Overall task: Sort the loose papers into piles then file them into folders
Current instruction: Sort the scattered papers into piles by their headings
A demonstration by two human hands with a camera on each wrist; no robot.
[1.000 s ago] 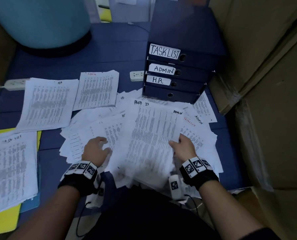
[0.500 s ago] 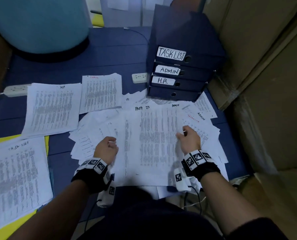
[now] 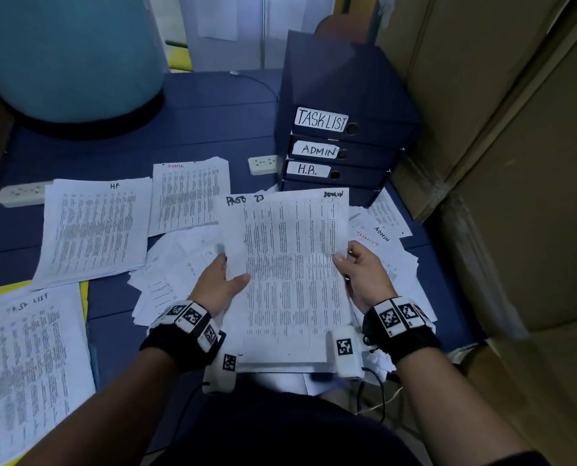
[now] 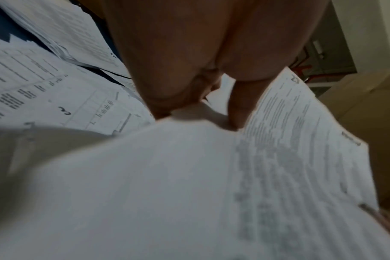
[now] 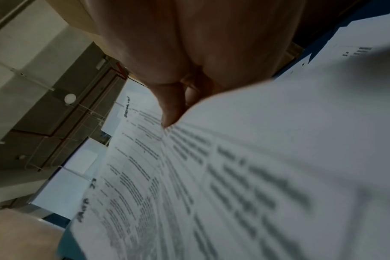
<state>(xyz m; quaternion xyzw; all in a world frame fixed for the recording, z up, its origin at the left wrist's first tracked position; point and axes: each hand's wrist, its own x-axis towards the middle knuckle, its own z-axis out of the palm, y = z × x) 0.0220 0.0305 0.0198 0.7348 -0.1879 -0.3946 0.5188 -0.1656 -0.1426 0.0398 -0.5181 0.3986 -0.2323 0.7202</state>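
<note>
1. In the middle of the head view, the left hand (image 3: 220, 280) and the right hand (image 3: 361, 274) are holding a printed sheet (image 3: 287, 264) up over the loose heap (image 3: 166, 274), each pinching a side edge between thumb and fingers.
2. The sheet is marked "ADMIN" at its top right corner and carries a handwritten page note at its top left.
3. Sorting appears to be the step in hand: the person is probably reading the label to pick a pile.
4. Three piles are lying on the blue desk (image 3: 213, 129): an ADMIN pile (image 3: 189, 193) just left of the sheet's top, an HR pile (image 3: 95, 227) farther left, and a task-list pile (image 3: 28, 364) at lower left on a yellow folder (image 3: 84, 294).
5. The next move likely calls for carrying the sheet up and left onto the ADMIN pile.
6. The labelled binders (image 3: 341, 153) at upper right are standing shut; filing seems not yet begun.
</note>
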